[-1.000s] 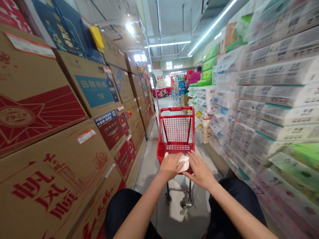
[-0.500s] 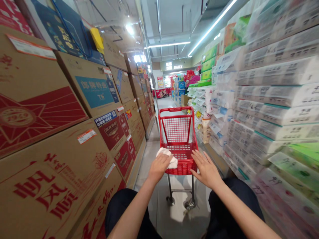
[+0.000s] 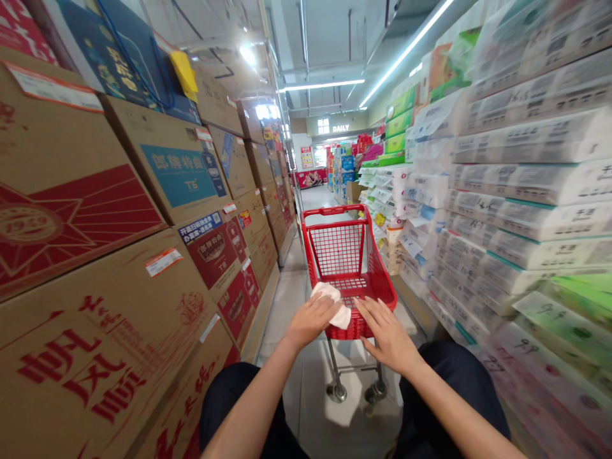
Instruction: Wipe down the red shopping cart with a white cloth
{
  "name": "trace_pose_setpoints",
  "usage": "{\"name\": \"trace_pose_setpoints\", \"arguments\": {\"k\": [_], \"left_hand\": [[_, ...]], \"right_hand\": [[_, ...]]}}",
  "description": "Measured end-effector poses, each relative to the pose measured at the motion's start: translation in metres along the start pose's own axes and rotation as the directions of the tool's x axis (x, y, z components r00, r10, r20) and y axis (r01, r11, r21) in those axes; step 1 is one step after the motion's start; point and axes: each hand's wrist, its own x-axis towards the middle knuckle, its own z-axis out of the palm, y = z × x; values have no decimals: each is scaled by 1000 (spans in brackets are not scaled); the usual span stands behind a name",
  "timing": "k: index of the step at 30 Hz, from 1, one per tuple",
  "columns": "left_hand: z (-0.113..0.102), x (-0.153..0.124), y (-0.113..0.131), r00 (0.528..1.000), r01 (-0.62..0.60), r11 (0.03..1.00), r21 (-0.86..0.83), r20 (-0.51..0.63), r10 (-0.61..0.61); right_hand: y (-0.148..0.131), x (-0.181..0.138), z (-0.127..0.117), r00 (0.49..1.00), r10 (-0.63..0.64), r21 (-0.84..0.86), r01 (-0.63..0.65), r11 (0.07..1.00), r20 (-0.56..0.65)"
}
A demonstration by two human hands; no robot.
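A small red plastic shopping cart point(image 3: 377, 275) stands right in front of me, turned slightly at an angle, its basket bare inside. My left hand point(image 3: 312, 320) is closed over a crumpled white cloth point(image 3: 341, 316) and presses it on the cart's near rim, towards its left corner. At the same rim, further right, my right hand point(image 3: 388, 333) lies with fingers stretched out over the edge and holds nothing. The cart's legs and near casters point(image 3: 336, 391) show below, between my knees.
Stacked cardboard cartons point(image 3: 109, 319) wall the aisle on the left. Piled white paper packs point(image 3: 526, 185) rise on the right, with green packs point(image 3: 568, 306) lower down. Tiled floor point(image 3: 282, 319) runs ahead towards a red-fronted counter point(image 3: 312, 179).
The cart has swung, its near end shifting right and its casters turning. My left hand and the cloth have moved a little right; my right hand has slid slightly left and down.
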Motion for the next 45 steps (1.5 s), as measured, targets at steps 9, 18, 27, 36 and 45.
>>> {"name": "trace_pose_setpoints", "arguments": {"k": [9, 18, 27, 36, 45], "left_hand": [[12, 16, 19, 998, 69, 997, -18, -11, -69], [2, 30, 39, 995, -70, 995, -78, -72, 64], [13, 39, 23, 994, -112, 991, -78, -28, 110], [27, 33, -16, 971, 240, 971, -18, -4, -240], [27, 38, 14, 994, 97, 990, 107, -64, -90]], "right_hand": [[30, 1, -15, 994, -97, 24, 95, 995, 57], [37, -14, -3, 987, 110, -130, -124, 984, -114], [3, 2, 2, 988, 119, 6, -119, 993, -96], [12, 17, -1, 976, 192, -102, -203, 974, -106], [-15, 6, 4, 973, 189, -204, -214, 955, -135]]}}
